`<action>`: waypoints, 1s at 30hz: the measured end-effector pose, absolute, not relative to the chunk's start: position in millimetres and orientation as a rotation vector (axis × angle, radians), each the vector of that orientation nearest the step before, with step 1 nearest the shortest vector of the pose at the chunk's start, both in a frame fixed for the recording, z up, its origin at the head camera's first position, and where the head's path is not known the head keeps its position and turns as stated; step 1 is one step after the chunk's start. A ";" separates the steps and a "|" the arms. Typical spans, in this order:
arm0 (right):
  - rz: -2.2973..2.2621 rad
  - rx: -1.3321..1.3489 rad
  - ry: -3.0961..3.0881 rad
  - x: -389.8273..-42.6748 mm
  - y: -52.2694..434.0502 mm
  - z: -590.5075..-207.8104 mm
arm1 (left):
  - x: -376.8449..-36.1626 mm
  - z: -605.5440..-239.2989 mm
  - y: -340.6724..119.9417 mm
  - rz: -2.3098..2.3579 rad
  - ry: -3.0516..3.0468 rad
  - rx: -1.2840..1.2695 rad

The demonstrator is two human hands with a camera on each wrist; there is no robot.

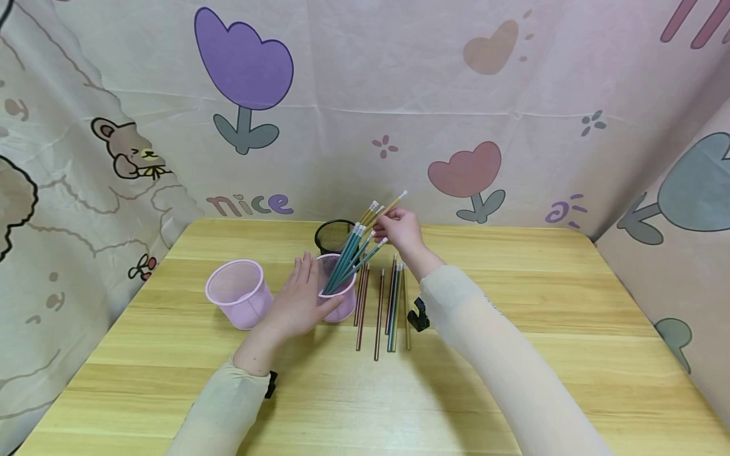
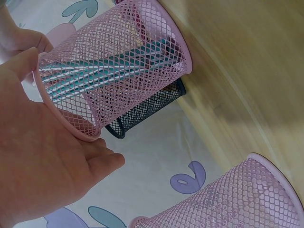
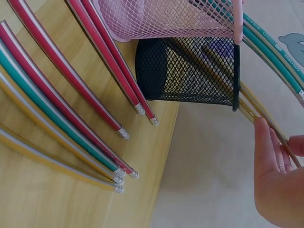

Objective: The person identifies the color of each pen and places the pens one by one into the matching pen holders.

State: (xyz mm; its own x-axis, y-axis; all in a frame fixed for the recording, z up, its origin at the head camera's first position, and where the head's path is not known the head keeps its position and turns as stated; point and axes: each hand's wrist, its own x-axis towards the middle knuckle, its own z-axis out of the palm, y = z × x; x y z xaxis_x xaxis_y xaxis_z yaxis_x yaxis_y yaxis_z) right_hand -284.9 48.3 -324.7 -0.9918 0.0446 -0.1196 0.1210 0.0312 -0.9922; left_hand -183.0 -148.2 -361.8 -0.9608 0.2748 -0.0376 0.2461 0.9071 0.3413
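Pencils [image 1: 343, 265] in three colours, split between cups and table [image 1: 513, 380]. Green pencils [image 1: 348, 253] in the middle pink cup [image 1: 345, 308], bunched, eraser ends up, tilting right and far. Lower ends visible through the pink mesh, down near the base. Yellow pencils [image 1: 367, 214] in the black cup [image 1: 327, 237], just beyond the middle pink cup on the far side; slanting right as well.

Right hand [image 1: 403, 231]: pinches a single yellow pencil [image 1: 395, 203] between thumb and fingers, to the right of the black cup and above it. Eraser end past the grip, pointing far and right; shaft slanting down toward the cup's mouth. Depth of the tip: cannot tell.

Left hand [image 1: 296, 301]: fingers straight, thumb spread wide, set against the left side of the middle pink cup. Thumb along the near side of the rim, fingers toward the far side. Touches the cup without curling round it.

Loose on the table, right of the middle pink cup: four red pencils [image 3: 129, 93], one loose green pencil [image 3: 105, 161], two loose yellow pencils [image 3: 97, 181]. Roughly parallel, eraser ends far. Two reds leftmost, near the cup; one yellow rightmost, slightly apart.

Left pink cup [image 1: 245, 310]: upright, left of the left hand.

Beyond: pale cloth [image 1: 342, 76], printed with a purple tulip [image 1: 245, 66] and a red tulip [image 1: 467, 171].
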 end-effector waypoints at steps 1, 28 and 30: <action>-2.129 0.180 2.220 -284.9 48.5 -324.7 | -182.9 -361.8 -148.1 0.518 2.986 0.408; -2.020 0.179 2.252 -279.1 67.8 -330.4 | -182.8 -361.7 -149.0 0.529 2.976 0.395; -1.973 0.198 2.296 -278.4 72.6 -333.6 | -182.6 -361.5 -149.0 0.527 2.976 0.395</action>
